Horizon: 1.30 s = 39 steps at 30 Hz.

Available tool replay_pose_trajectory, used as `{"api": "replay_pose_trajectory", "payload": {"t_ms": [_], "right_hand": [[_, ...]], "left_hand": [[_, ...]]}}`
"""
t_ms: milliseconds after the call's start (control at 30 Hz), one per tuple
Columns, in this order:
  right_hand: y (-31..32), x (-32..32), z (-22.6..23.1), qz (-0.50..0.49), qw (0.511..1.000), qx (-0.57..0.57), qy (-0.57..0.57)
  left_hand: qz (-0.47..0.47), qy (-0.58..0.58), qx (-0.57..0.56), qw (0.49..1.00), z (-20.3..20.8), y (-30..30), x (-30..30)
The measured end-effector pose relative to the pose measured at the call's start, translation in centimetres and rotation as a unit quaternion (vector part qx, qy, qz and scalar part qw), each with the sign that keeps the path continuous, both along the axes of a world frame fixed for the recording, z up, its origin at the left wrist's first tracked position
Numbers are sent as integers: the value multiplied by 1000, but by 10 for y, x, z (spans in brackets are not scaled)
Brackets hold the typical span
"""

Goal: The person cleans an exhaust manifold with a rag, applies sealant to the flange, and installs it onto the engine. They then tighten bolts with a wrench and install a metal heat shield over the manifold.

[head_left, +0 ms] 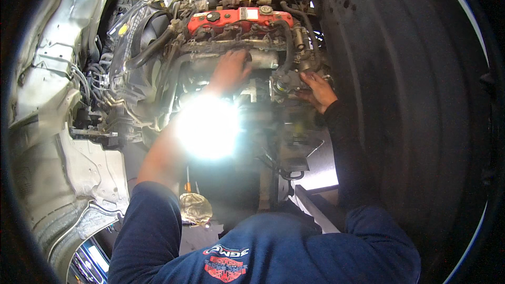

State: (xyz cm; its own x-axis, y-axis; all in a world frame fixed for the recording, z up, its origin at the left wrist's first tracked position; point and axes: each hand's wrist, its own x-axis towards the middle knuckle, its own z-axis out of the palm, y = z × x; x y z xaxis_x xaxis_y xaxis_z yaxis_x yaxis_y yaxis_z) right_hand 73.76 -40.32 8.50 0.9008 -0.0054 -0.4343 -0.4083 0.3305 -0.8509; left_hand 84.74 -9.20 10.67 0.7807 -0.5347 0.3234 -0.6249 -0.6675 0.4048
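My left hand lies against a thick silver metal pipe along the front of the engine. Its fingers are bent over the pipe, and their tips are hidden. On the right, my right hand grips a grey metal housing at the engine's side, thumb above and fingers below. Whether the housing is bolted to the engine I cannot tell. Behind both hands sits the engine's red cover with a black cap. A very bright lamp glare hides part of my left forearm and the parts beneath it.
A pale body panel runs down the left side, with hoses and wiring beside it. A large dark ribbed surface fills the right. Below the glare are a crumpled tan object and an orange-handled tool.
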Motion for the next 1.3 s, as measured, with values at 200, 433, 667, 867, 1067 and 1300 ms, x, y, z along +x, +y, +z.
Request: {"api": "replay_pose_trajectory", "payload": {"t_ms": [200, 433, 667, 867, 1067, 1300], "right_hand": [[7, 5, -23, 34, 999, 1, 4], [11, 11, -49, 37, 999, -3, 38], [11, 16, -56, 31, 998, 1, 57], [10, 20, -57, 35, 998, 27, 53], [9, 22, -54, 41, 998, 25, 49], [3, 25, -61, 49, 997, 11, 57]], "left_hand": [[0, 21, -45, 999, -11, 6, 1], [-4, 38, -82, 996, -14, 10, 3], [-7, 61, -93, 994, -16, 11, 4], [-8, 36, -100, 994, -23, 11, 7], [-5, 45, -104, 993, -23, 11, 7], [-12, 48, -115, 992, -18, 11, 6]]}}
